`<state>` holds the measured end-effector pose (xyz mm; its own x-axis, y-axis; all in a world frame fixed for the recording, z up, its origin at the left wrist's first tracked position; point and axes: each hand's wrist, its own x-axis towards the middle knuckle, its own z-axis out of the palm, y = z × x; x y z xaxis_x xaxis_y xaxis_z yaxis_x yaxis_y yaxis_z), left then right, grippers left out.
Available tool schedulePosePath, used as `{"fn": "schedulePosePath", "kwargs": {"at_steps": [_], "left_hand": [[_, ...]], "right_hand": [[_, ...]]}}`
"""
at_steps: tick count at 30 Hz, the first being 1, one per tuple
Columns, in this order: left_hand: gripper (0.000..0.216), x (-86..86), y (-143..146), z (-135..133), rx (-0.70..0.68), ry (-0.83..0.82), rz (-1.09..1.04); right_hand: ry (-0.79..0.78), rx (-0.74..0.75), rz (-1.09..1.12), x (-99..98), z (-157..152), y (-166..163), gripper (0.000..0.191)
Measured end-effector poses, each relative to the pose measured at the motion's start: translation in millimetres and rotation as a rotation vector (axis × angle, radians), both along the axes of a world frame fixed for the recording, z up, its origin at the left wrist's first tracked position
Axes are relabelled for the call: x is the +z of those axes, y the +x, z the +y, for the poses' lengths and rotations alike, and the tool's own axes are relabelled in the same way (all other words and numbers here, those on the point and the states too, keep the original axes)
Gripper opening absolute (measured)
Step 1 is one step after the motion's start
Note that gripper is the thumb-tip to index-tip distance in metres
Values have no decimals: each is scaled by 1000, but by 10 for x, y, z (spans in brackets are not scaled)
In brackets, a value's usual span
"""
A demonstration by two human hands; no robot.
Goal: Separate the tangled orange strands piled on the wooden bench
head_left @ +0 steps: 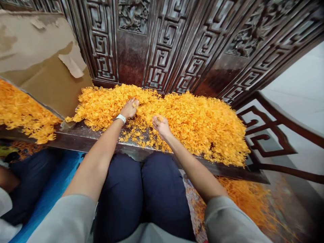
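A broad heap of small orange plastic pieces point(192, 121) covers a dark wooden bench point(83, 140) in front of me. My left hand point(129, 108), with a white watch on the wrist, rests on the heap with its fingers curled into the pieces. My right hand point(161, 125) is closed in a pinch at the heap's near edge, holding a few of the orange pieces. A thin scatter of pieces lies between the two hands.
A carved dark wooden panel point(162, 44) rises behind the bench. A cardboard sheet point(48, 71) leans at the left beside another orange heap point(22, 111). More orange pieces lie on the floor point(243, 199) at the right. Another person's dark trousers point(32, 179) show at lower left.
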<state>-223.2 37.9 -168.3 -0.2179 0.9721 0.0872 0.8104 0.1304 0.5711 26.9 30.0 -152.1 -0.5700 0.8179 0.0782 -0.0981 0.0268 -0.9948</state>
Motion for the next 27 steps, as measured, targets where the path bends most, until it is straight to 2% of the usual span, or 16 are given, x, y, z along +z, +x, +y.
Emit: {"fn": "schedulePosePath", "kwargs": {"at_steps": [3,6,9,12,13,15,18,20,23,25,27], "left_hand": [[75,19,38,27,-23,8,-18],[75,43,78,-11,-41,24,4],[70,68,45,-64,-4,17,84],[67,76,-61,-79,63,-39,154],[67,72,-96,-73,74,-49,168],[66,65,-140,-49,67,-51,197],[68,115,-105,10,30,-61,258],[66,253,14,36,26,-86,299],[49,676,387,-38,48,-109,341],[35,1058,764,-187,-2,40,318],[25,1433,1189,-384,-174,232,176]], "right_hand": [[-28,8,8,-8,-329,274,60],[-17,11,0,54,-572,369,59],[50,31,-11,290,-773,549,58],[290,40,-62,636,-941,1006,47],[327,27,-81,741,-981,1190,41],[285,-15,-94,895,-1032,1519,32],[57,-56,6,977,-1054,1780,21],[-64,-75,108,972,-1042,1797,23],[-174,-87,199,964,-1014,1696,31],[-214,-79,223,976,-1007,1598,35],[-231,-84,217,997,-1009,1499,40]]}}
